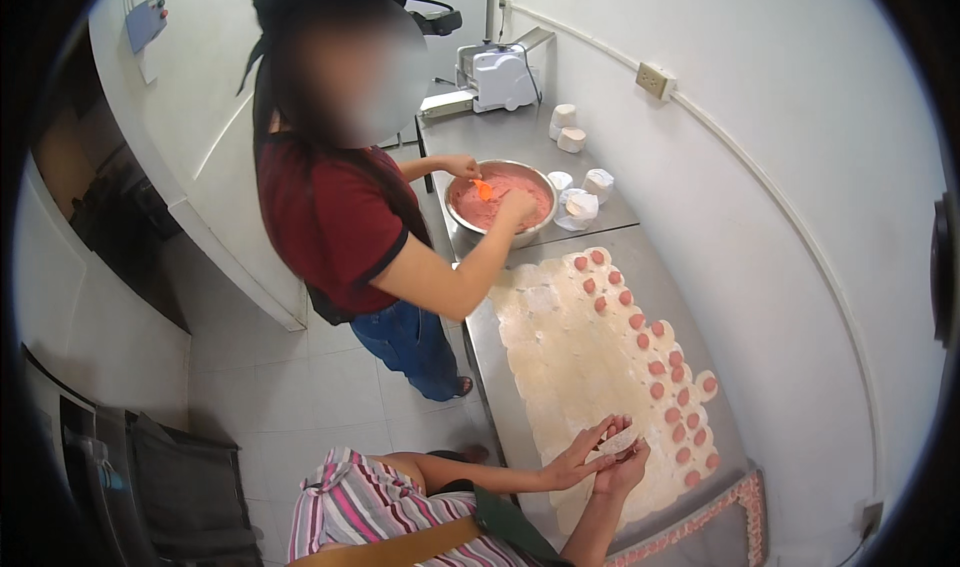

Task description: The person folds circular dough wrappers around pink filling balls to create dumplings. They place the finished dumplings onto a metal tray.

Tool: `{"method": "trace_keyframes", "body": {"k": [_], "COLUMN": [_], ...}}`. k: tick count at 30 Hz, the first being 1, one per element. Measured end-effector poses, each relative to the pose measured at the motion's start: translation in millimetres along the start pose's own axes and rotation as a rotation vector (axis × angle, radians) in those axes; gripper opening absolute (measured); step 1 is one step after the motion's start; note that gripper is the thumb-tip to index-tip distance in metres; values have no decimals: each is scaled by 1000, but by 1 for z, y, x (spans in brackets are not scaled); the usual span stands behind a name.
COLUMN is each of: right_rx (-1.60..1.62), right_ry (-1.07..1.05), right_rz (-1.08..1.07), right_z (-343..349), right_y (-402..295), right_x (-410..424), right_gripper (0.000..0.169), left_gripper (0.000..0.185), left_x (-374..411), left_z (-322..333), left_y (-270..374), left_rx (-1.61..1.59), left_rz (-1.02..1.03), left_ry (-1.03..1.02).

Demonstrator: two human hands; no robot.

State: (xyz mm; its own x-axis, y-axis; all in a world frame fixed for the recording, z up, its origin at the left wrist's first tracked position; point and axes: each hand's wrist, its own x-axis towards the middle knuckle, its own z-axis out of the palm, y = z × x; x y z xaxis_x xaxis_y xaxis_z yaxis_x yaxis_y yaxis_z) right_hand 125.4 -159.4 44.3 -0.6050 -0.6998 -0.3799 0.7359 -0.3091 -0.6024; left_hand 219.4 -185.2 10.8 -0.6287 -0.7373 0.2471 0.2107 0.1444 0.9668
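Observation:
My left hand (574, 463) and my right hand (622, 469) are together above the lower right part of the dough rounds, holding a folded dough wrapper (619, 441) between their fingers. Beneath them, thin pale dough rounds (577, 357) overlap in a wide sheet on the steel table. Small balls of pink filling (657, 390) sit on the rounds along the wall side. One round with filling (706, 385) juts out at the sheet's right edge. Whether filling is inside the held wrapper cannot be seen.
A co-worker in a dark red shirt (330, 214) holds an orange scoop (484, 189) over a steel bowl (553, 210) of pink filling. Wrapped dough stacks (581, 207) stand beside it, a white machine (499, 75) behind. A tray (757, 522) lined with filled pieces lies at the near right.

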Motion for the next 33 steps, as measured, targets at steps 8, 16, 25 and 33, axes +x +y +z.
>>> {"method": "trace_keyframes", "body": {"k": [8, 16, 25, 33], "right_rx": [78, -92, -616, -759], "right_ry": [-39, 55, -133, -144], "right_rz": [-102, -259, -390, -268], "right_z": [-33, -56, -76, -42], "right_y": [-40, -38, -22, 0], "right_x": [-68, -92, -112, -78], "right_gripper": [37, 16, 18, 16], "left_gripper": [43, 30, 27, 30], "left_x": [-25, -35, -28, -24], "left_z": [36, 55, 17, -44], "left_y": [36, 45, 40, 49], "left_rx": [292, -200, -936, -681], "left_rz": [249, -46, -708, -698], "left_ry": [-83, 75, 12, -211]}}
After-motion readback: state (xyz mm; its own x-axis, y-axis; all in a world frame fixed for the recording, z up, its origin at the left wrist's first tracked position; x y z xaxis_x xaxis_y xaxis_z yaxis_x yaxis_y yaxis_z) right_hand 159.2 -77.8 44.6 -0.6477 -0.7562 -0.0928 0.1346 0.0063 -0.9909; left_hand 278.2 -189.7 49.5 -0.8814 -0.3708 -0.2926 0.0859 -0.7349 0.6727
